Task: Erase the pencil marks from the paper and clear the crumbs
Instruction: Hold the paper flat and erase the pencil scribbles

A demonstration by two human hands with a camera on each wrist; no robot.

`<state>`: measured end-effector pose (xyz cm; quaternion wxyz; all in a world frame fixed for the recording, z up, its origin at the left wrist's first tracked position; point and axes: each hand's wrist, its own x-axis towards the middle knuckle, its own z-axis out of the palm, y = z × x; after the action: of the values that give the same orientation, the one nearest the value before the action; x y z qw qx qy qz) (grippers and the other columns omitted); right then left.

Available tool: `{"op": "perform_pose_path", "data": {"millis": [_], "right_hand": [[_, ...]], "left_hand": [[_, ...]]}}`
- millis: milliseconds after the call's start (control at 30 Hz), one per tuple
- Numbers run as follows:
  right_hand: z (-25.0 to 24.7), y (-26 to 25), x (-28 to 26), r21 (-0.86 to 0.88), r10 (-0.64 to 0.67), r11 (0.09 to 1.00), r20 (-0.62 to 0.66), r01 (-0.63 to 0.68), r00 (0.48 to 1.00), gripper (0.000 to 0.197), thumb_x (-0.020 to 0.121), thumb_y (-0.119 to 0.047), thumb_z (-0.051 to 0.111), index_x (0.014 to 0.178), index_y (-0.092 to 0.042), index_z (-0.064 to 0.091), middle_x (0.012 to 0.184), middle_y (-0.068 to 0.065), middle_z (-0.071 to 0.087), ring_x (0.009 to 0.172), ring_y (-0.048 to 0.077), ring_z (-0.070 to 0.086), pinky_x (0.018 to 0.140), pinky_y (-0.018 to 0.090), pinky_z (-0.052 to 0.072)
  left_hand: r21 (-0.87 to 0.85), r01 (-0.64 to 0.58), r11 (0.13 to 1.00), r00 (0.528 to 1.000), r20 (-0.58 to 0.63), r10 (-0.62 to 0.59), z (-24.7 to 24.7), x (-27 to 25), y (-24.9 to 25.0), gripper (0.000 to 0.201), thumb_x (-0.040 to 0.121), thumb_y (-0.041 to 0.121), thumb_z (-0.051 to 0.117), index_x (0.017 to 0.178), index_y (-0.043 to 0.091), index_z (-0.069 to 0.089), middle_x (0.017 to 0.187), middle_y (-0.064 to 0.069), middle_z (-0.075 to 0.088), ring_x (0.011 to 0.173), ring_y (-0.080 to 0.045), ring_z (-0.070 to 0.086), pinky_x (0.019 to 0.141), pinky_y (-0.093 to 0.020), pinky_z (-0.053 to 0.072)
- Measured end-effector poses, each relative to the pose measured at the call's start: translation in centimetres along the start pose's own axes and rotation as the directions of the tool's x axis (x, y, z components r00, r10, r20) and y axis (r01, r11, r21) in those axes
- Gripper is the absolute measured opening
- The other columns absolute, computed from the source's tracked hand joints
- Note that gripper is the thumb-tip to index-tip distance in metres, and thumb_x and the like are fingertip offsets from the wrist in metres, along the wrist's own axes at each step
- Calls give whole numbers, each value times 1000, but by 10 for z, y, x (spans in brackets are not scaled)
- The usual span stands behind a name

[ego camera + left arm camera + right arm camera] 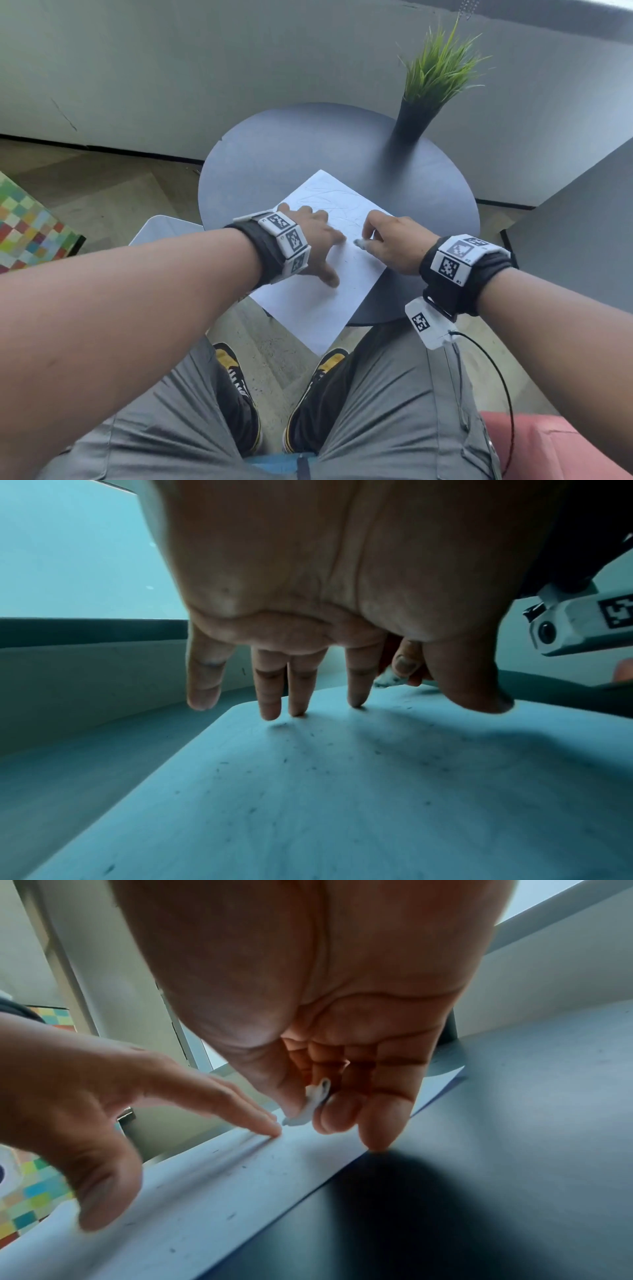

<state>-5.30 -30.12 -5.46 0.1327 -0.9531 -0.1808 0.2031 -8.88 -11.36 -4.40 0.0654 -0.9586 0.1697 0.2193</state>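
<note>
A white paper (308, 308) lies on the round dark table (342, 144), its near corner hanging over the table's edge. Faint pencil scribbles (329, 198) cover its far half. My left hand (325, 250) presses the sheet flat with straight, spread fingers (270, 696). My right hand (370, 236) pinches a small white eraser (361, 243) between thumb and fingers, its tip at the paper's right part, just beside the left index finger. The eraser (316, 1099) is worn and curved. Dark eraser crumbs (284, 760) are scattered over the paper (205, 1191).
A green grass plant in a black vase (414, 120) stands at the table's far right. A colourful checkered block (24, 226) sits on the floor at left, and a pink seat (548, 445) at bottom right. My knees and shoes are under the paper's near corner.
</note>
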Motion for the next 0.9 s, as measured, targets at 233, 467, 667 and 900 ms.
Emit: {"op": "perform_pose_path", "data": {"millis": [233,467,667,900], "right_hand": [[2,0,3,-66,-49,997,35,51,998,20,94,-46,51,97,-26,51,93,-3,61,84,22,56,75,34,48],[14,-19,-4,-183,-164,968,68,174,984,23,98,-42,44,103,-20,48,93,1,56,84,23,48,74,34,41],[5,-19,8,-195,-86,977,-13,82,996,23,97,-41,44,102,-19,47,97,9,58,82,29,53,69,33,44],[15,-32,7,-179,-203,961,53,209,978,21,97,-35,43,111,-21,50,103,10,62,88,30,55,80,38,48]], "left_hand": [[-66,73,995,997,43,-70,18,3,-7,133,52,91,61,156,34,1,163,-3,-4,148,-32,5,109,-62,29],[-52,17,999,993,115,-11,16,1,-14,138,52,82,72,154,41,-10,164,2,-18,151,-27,-9,116,-62,16],[-37,10,999,992,122,-5,15,1,-13,141,52,80,75,155,38,-12,163,1,-19,151,-28,-10,117,-60,17],[-51,12,999,993,120,-5,17,1,-14,141,52,78,76,155,36,-11,164,1,-19,151,-28,-11,116,-59,13]]}}
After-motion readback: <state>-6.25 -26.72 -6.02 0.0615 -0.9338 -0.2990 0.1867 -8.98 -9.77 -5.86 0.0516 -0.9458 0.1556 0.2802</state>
